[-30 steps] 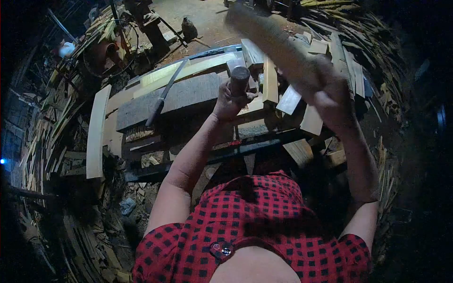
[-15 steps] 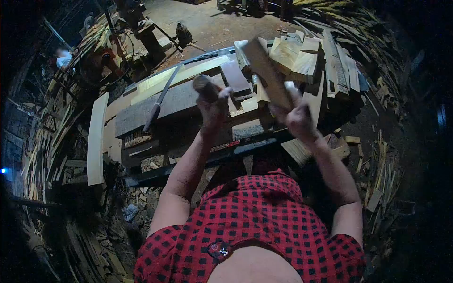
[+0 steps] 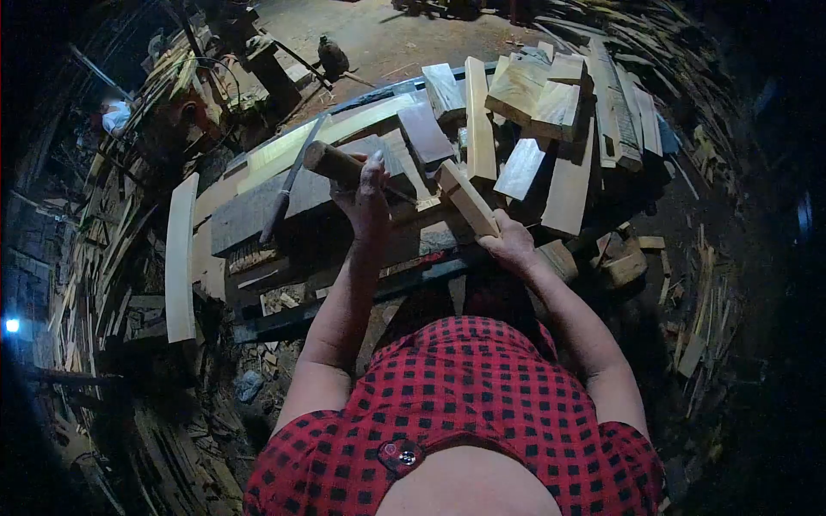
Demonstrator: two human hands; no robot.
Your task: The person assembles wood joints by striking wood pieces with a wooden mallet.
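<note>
My left hand (image 3: 365,202) is closed around a tool with a thick round wooden handle (image 3: 329,162); a thin part of it sticks out to the right, toward the bench. In my right hand (image 3: 509,241) is the near end of a flat wooden piece (image 3: 467,199), tilted up to the left. Under and beyond my hands lies a thick grey board (image 3: 297,191). A long dark-handled blade (image 3: 294,176) rests across it. Pale wooden blocks (image 3: 479,120) stand just beyond the piece I hold.
A pile of cut blocks (image 3: 522,86) sits at the bench's right. One long pale board (image 3: 181,258) juts out at its left end. Wood strips (image 3: 86,249) heap up on the floor at both sides. A person (image 3: 116,116) is at the far left.
The wooden piece in my right hand has come down and toward me, and its visible face has changed. My left hand has moved slightly left with the tool.
</note>
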